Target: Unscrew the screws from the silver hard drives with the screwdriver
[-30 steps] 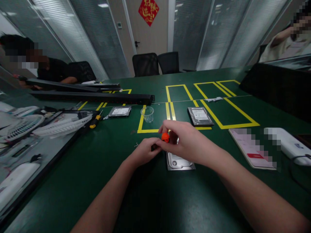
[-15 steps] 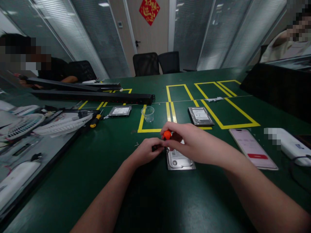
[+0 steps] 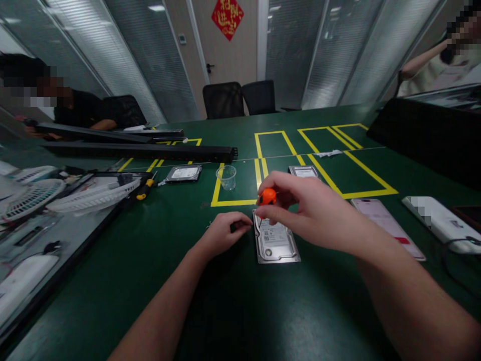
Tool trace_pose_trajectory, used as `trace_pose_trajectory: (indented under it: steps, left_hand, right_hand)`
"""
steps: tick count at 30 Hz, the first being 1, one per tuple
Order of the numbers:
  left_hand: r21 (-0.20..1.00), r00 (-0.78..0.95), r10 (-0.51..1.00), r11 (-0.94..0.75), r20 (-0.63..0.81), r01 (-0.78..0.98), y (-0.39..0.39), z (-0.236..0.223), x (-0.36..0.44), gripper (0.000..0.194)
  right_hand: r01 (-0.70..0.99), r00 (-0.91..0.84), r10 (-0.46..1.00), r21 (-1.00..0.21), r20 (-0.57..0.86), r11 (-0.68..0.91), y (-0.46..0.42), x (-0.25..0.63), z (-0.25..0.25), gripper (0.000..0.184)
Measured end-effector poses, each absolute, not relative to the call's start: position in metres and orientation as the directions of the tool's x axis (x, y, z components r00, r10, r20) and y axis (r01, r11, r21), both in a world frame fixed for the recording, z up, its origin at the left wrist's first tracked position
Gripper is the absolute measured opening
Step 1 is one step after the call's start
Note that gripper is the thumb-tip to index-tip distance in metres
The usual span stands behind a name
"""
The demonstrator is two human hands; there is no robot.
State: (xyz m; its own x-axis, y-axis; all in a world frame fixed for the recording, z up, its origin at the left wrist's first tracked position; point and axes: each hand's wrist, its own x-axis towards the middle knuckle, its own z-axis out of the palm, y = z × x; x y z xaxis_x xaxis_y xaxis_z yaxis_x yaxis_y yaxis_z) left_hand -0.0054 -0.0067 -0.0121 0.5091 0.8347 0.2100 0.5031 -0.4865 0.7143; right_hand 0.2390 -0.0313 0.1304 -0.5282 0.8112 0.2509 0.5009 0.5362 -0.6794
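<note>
A silver hard drive [image 3: 277,243] lies label up on the green table in front of me, its far part hidden under my right hand. My right hand [image 3: 300,205] grips a small screwdriver by its orange handle [image 3: 268,196], above the drive's far left corner. A thin dark shaft shows faintly below the handle. At the drive's left edge is my left hand [image 3: 225,231], thumb and forefinger curled together at the tips; whether something small sits between them is hidden.
Beyond the hands stand a clear plastic cup [image 3: 226,178] and two more hard drives [image 3: 184,173] [image 3: 303,171]. A yellow-black screwdriver [image 3: 146,189] rests near a cluttered tray [image 3: 84,255] at left. At right lie a phone [image 3: 387,225] and a white device [image 3: 436,220]. Two people sit across.
My right hand has lifted with the orange-handled screwdriver and moved slightly right, away from my left fingertips. More of the near hard drive shows now; the far right drive is partly covered.
</note>
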Motion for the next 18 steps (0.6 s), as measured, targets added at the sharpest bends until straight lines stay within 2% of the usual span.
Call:
trace_pose_trajectory:
  steps: [5,8,11,16,18]
  left_hand:
    - [0.678,0.520,0.808,-0.549,0.279,0.489,-0.011,0.007,0.000,0.008]
    - [0.643,0.558,0.779,-0.587,0.285,0.492,-0.018,0.021,0.017,0.009]
    - [0.584,0.644,0.732,-0.629,0.222,0.513,-0.021,0.029,0.044,0.013]
    - [0.468,0.736,0.674,-0.669,0.056,0.577,-0.007,0.027,0.081,0.019]
    - [0.443,0.733,0.680,-0.661,0.011,0.606,-0.001,0.025,0.088,0.020]
  right_hand:
    - [0.430,-0.342,0.844,-0.731,0.412,0.531,-0.029,0.277,0.142,0.024]
    - [0.420,-0.243,0.865,-0.757,0.438,0.501,-0.029,0.301,0.132,0.024]
    - [0.419,-0.131,0.893,-0.793,0.430,0.443,-0.030,0.320,0.104,0.023]
    - [0.269,0.086,0.887,-0.867,0.454,0.418,-0.028,0.336,0.049,0.021]
    - [0.218,0.111,0.894,-0.888,0.435,0.405,-0.025,0.336,0.036,0.022]
